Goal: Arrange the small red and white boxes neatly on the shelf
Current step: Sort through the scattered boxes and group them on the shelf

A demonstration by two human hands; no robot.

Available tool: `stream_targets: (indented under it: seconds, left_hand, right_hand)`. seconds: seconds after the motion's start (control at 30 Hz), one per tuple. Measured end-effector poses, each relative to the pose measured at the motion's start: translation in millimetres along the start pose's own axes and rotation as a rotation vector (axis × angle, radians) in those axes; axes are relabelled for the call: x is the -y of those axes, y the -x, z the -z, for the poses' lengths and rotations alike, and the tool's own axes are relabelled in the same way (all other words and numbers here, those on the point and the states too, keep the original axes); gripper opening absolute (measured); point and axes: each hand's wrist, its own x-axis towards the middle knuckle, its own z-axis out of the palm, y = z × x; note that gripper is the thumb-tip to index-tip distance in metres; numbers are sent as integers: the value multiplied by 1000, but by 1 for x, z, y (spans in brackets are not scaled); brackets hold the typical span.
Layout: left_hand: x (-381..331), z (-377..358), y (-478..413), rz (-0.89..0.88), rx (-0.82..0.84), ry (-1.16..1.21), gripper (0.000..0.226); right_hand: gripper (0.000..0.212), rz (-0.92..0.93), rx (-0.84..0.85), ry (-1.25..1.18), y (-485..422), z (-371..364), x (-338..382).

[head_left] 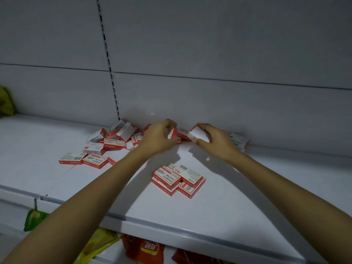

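Two bare hands reach to the rear edge of the white metal shelf (228,206), where it meets the grey back panel (209,44).

Left hand (159,138): fingers curled round a small red and white cardboard box (172,132), which is held on edge close to the back panel.

Right hand (216,141): thumb and fingers pinch a second box (198,133). It is tilted, with a plain white face toward the camera. The two held boxes are near each other but apart, and more red card shows between them, partly hidden.

Other boxes on the shelf:
- A loose pile of boxes (114,138) sits at the rear edge, left of the left hand. They are jumbled, some flat and some tipped on their sides, and overlapping.
- A pair of boxes (83,159) lies flat side by side, forward of the pile toward the left.
- A cluster of boxes (177,180) sits mid-shelf between the forearms. At least four are stacked flat and askew, label sides up.
- A single box (239,141) lies at the rear edge, just right of the right hand and touching or nearly touching the back panel. I cannot tell which.

Below the front edge, on a lower level, are red packets (150,250), a yellow-green packet (97,244) and a green packet (34,220). A yellow-green object (5,101) sits at the far left rear corner, cut off by the frame.
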Motion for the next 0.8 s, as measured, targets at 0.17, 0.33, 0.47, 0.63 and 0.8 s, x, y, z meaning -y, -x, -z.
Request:
stream_targets:
  seconds: [0.17, 0.33, 0.47, 0.63, 0.8]
  left_hand:
    - [-58, -19, 8, 317, 189, 939, 41]
    - [-95, -69, 13, 395, 304, 1093, 41]
    - [-119, -107, 21, 400, 337, 991, 42]
    - [-145, -135, 39, 326, 266, 728, 63]
    - [-152, -154, 61, 225, 170, 469, 72]
  right_hand:
    - [37, -189, -68, -316, 20, 28, -17]
    - [34, -337, -164, -395, 47, 65, -56]
    - [34, -424, -206, -343, 70, 92, -90]
    - [50, -472, -130, -126, 87, 105, -123]
    - [51, -395, -90, 20, 71, 98, -134]
